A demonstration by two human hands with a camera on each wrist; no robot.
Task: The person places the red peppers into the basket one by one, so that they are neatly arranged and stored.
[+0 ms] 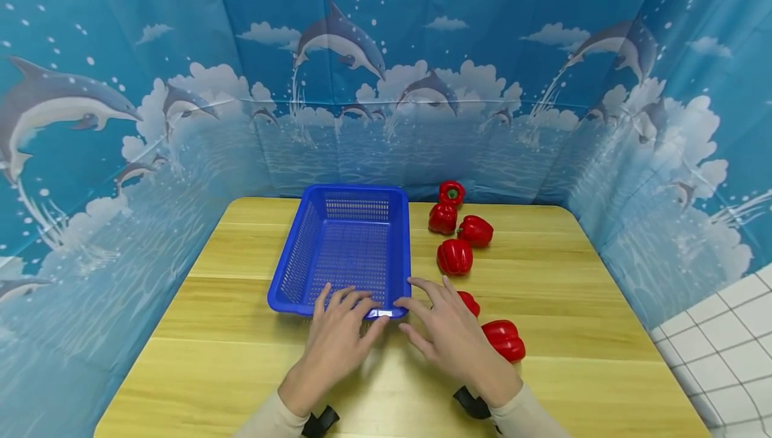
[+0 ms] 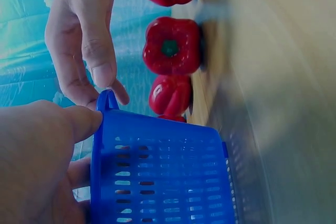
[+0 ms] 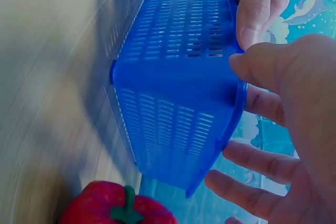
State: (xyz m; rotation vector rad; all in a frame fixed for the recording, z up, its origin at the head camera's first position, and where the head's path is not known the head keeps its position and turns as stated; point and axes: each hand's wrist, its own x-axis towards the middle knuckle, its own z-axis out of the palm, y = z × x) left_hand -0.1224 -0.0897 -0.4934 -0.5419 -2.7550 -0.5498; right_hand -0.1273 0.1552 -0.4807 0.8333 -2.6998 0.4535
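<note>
A blue plastic basket with slotted walls sits on the wooden table. My left hand holds its near rim, the fingers curled over the inside and the thumb against the outer side. At the near right corner, my right hand has its fingers spread around the rim. Its thumb overlaps the corner from outside, while two fingertips lie along the right rim. No pepper is inside the basket. A red bell pepper lies beside my right wrist, and another red pepper is partly hidden behind that hand.
Several more red bell peppers lie in a loose group right of the basket, reaching the table's back edge. A dolphin-print curtain surrounds the table at back and sides. White tiles show at the far right.
</note>
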